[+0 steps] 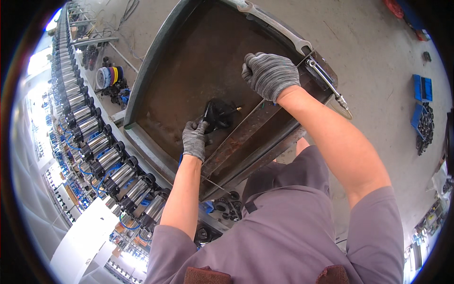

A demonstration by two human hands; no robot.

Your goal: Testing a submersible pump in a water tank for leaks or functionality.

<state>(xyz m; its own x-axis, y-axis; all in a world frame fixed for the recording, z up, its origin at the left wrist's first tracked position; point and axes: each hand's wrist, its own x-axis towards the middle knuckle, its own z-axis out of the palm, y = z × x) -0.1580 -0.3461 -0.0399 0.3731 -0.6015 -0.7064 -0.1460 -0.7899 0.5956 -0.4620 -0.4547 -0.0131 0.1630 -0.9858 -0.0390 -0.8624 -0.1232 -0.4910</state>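
My left hand (194,140), in a grey knit glove, is closed on a black part with a brass-tipped stem (218,116). The part is over the brown-bottomed metal trough (189,61), and its stem points right. Its exact kind is hard to make out against the dark trough. My right hand (271,75), gloved the same way, is a raised fist above the trough's right side. Whatever it may hold is hidden by the fingers. Beyond it, a large open-end wrench (276,26) lies along the far right rim. A slim metal tool with a hose (326,78) rests at the right corner.
A rusty metal bar (241,132) crosses the trough on my side. Along the left runs a roller conveyor (94,132). Several coloured tape rolls (109,76) stand beside it. Blue bins (422,88) and a heap of dark parts (425,130) are on the floor at right.
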